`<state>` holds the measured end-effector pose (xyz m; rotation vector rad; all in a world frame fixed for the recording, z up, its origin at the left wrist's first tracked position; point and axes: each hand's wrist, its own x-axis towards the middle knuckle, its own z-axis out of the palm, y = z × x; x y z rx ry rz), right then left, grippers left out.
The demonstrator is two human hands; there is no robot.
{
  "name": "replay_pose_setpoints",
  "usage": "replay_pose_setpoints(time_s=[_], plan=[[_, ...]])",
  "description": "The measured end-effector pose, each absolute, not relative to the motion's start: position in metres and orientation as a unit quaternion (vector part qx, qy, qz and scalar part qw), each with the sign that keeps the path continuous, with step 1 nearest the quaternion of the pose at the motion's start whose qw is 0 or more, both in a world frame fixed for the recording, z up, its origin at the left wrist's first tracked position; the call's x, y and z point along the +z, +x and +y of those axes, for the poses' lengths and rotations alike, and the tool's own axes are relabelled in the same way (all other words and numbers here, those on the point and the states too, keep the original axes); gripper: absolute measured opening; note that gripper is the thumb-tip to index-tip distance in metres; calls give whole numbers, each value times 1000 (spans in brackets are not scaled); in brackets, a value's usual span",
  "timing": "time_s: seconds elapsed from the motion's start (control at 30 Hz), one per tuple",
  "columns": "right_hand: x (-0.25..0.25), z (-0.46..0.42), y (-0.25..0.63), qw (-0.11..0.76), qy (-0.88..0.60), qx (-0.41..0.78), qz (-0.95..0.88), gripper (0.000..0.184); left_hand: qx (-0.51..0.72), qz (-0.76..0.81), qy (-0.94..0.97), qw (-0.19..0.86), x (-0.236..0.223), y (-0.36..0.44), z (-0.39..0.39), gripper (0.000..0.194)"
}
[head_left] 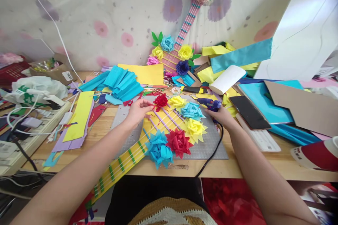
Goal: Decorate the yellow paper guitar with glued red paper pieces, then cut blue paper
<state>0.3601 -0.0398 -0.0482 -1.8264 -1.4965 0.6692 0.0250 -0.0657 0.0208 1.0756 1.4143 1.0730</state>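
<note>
A yellow paper guitar lies slanted on the grey cutting mat, its neck hanging past the table edge. Red, yellow and blue paper flowers ring its body, and lilac strips cross the middle. At the upper left of that body, my left hand pinches the edge of a small red paper flower; the exact spot between the fingertips is tiny. My right hand is wrapped round a dark blue glue gun, just right of the blue flower. Its black cord runs down over the table edge.
Behind stands a pink paper guitar against the curtain. Blue crepe paper and yellow sheets lie left of it. At right are a phone, cardboard and a red-and-white cup. A power strip occupies the left edge.
</note>
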Motion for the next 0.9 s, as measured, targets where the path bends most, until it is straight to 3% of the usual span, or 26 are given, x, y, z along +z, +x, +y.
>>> replay_pose_setpoints(time_s=[0.13,0.47,0.7,0.9], plan=[[-46,-42,354,295,-757,207,-545,32,457,592,444,493,17,19,-62,23],[-4,-44,347,450,-651,301,-532,39,502,556,425,509,15,24,-58,28],[36,-48,320,346,-524,305,-716,43,456,581,426,522,20,38,-64,19],[45,-44,294,244,-530,290,-758,47,470,593,451,474,7,42,-58,14]])
